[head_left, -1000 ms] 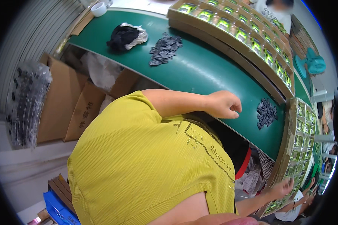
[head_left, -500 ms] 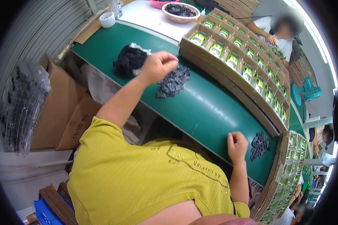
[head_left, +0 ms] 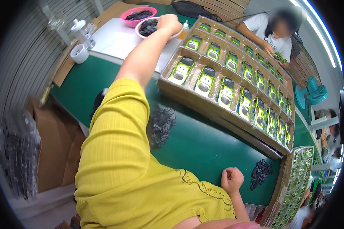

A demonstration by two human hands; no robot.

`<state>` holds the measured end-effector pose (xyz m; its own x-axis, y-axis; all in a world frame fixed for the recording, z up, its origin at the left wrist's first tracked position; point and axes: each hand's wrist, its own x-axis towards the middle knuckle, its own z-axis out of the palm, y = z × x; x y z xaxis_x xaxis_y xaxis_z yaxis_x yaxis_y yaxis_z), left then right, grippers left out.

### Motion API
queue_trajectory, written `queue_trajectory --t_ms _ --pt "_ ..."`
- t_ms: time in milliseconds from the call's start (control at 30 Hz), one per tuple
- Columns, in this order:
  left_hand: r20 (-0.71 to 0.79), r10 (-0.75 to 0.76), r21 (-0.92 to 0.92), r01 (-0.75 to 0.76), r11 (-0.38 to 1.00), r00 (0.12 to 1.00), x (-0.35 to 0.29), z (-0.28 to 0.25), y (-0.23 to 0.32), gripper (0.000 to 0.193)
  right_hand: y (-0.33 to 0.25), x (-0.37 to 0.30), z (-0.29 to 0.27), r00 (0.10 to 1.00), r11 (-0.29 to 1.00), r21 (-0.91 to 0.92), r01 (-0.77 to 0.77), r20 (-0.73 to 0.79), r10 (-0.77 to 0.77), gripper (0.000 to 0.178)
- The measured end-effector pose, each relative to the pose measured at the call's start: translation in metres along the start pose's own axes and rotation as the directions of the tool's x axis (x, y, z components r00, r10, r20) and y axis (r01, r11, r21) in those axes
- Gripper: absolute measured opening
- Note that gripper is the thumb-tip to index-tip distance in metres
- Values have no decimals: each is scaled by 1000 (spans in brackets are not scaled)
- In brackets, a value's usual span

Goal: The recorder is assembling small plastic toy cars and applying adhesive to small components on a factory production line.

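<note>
Left hand (head_left: pixel 169 24) over pale bowl (head_left: pixel 139 35) of black pieces (head_left: pixel 147 27), upper center (fingertips hidden, grip impossible to tell); right hand (head_left: pixel 233 180), lower right, curled in, nothing visible held. Light touch, bowl level, should prevent spills.

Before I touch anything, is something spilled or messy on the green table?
The left dark heap and right dark heap lie loose on the green table, while the pink bowl holds dark pieces too. Slightly odd, maybe deliberate.

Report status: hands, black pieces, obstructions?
Left hand at pale bowl of black pieces, grip hidden. Right hand curled near black pile. Bottle close beside bowl.
</note>
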<state>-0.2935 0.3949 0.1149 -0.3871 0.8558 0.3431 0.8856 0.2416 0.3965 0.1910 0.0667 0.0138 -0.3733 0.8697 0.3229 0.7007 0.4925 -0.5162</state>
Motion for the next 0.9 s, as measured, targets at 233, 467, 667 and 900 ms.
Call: queue_trajectory --t_ms 233,467,667,900 --pt "207 37 69 -53 996 978 72 62 -30 40 2 5 0 1000 999 50 -14 13 13 12" --pt "-11 58 -23 -59 998 998 52 50 -12 35 0 4 -6 999 998 44 -41 -9 41 12" --pt "-133 74 -69 -84 994 988 48 19 -11 28 0 10 -2 1000 1000 -4 -1 10 1 9" --pt "-139 31 -124 -49 991 990 24 -3 6 22 -5 4 -5 999 1000 -26 -11 -30 10 8"
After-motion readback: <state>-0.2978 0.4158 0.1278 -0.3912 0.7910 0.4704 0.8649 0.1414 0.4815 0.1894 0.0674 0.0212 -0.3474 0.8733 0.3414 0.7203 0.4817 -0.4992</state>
